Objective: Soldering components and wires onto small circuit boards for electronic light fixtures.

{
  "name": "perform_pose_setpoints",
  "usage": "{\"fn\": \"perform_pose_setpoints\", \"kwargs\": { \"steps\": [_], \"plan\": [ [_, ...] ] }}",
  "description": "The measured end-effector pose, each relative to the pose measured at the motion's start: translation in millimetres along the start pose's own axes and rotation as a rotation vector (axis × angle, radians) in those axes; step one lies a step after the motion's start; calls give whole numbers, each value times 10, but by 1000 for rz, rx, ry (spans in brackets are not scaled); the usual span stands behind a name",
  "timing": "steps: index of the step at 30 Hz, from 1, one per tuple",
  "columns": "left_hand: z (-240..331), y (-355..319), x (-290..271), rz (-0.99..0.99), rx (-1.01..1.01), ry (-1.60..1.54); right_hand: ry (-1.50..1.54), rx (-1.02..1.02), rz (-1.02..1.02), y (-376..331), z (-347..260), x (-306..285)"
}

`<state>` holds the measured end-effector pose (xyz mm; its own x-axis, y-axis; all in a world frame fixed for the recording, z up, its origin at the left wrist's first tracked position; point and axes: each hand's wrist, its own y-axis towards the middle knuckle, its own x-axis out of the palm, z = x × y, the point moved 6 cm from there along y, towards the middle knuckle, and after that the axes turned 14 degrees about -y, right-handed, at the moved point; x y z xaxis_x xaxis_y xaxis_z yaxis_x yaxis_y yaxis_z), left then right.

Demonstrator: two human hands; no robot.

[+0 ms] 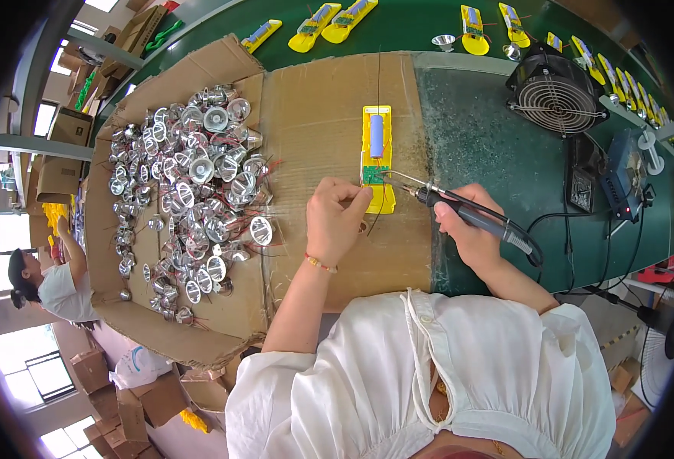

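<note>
A yellow plastic lamp housing (386, 205) lies open on the cardboard in front of me. Inside it sit a blue cylindrical battery cell (376, 136) and a small green circuit board (373, 176). Thin dark wires trail from the housing's upper and lower ends. My right hand (471, 233) grips a soldering iron (430, 197), its tip beside the board's right edge; actual contact cannot be made out. My left hand (337, 214) is pinched closed at the housing's lower left, just below the board. Whatever is between those fingertips is hidden.
At left, a cardboard box (180, 344) holds many shiny wired reflectors (216, 118). More yellow housings (474, 32) line the far edge of the green bench. A black fan (557, 96), a blue soldering station (622, 180) and cables stand at right. Another person (65, 287) works far left.
</note>
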<state>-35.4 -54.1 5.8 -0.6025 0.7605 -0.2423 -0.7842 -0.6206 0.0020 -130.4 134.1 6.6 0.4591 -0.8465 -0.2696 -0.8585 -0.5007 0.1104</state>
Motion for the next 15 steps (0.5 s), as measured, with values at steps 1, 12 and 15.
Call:
{"fn": "perform_pose_setpoints", "kwargs": {
  "steps": [1,12,15],
  "plan": [
    [-11,10,-3,4,16,9,34,34,-11,13,2,24],
    [-41,63,-5,9,-15,31,138,146,-56,54,35,99],
    [-45,55,-20,12,-46,20,211,192,7,39,27,15]
  ]
}}
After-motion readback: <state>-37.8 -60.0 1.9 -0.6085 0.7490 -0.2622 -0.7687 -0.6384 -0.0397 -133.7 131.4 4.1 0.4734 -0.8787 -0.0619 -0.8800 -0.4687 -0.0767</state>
